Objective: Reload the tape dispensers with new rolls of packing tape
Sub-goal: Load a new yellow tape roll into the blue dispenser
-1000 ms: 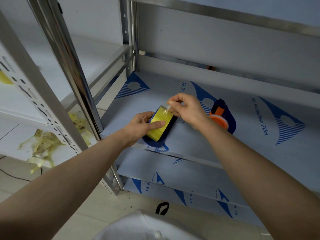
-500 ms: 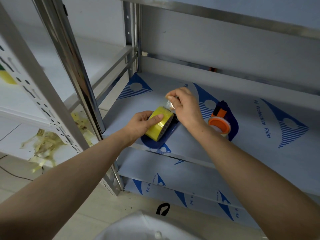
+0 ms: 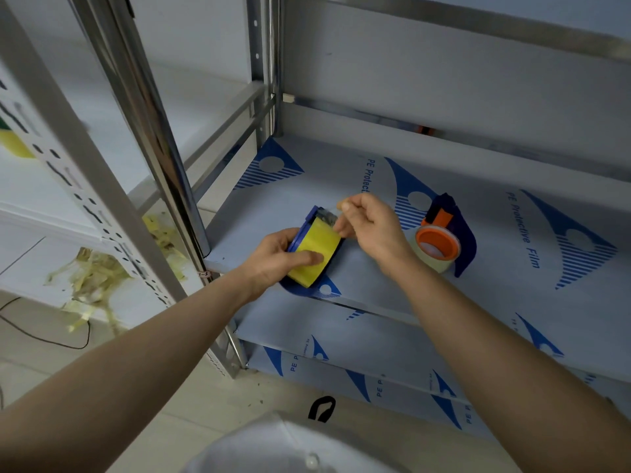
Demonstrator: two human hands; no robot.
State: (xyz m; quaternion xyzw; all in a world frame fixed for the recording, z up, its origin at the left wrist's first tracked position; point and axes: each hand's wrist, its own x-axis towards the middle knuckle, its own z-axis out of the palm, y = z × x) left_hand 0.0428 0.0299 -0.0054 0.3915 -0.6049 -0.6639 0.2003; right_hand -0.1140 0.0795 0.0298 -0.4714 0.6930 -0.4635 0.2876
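The film-covered metal shelf (image 3: pixel 273 206) bears a blue dispenser (image 3: pixel 463 240) holding an orange-cored roll (image 3: pixel 454 245).

Steel shelving (image 3: pixel 266 97) with blue-printed film-covered shelves (image 3: pixel 512 254) stands on a pale tiled floor (image 3: pixel 143 390).

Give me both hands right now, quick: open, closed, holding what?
Left hand: closed on the yellow tape roll in the blue dispenser.
Right hand: pinching the roll's loose tape end.

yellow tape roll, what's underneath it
A blue dispenser shows beneath and beside the yellow tape roll, resting on the film-covered shelf. The left hand grips the roll. The roll and hand cover the rest of the dispenser.
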